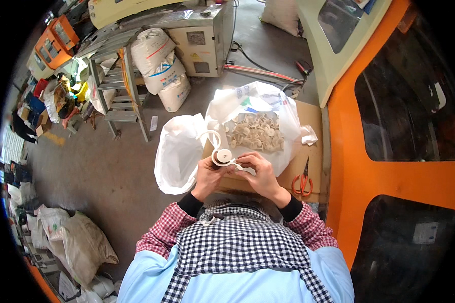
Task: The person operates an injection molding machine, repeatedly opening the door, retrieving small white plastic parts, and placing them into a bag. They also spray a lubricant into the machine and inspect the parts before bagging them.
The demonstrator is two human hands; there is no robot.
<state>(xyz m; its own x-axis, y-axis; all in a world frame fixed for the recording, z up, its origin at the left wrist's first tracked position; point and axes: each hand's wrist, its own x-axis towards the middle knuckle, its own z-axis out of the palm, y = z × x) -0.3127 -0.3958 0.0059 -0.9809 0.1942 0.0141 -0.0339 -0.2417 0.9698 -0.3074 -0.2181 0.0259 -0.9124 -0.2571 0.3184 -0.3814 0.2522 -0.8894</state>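
In front of my chest both hands are closed on one white moulded plastic part [223, 155], with a round disc and a thin curved strip rising from it. My left hand [209, 178] grips it from the left, below the disc. My right hand [260, 173] pinches its right side with thumb and fingers. Just beyond, an open clear plastic bag [288, 108] holds a heap of small off-white plastic parts [255, 132]. To the left of my hands stands an open white bag [177, 151]. Scissors with orange handles [302, 185] lie on the cardboard to the right.
A cardboard sheet [316, 131] lies under the clear bag, with a crumpled white scrap [308, 135] on it. An orange machine [346, 177] walls off the right. Metal steps [121, 96] and stacked white sacks [162, 70] stand far left; more sacks [78, 242] lie near left.
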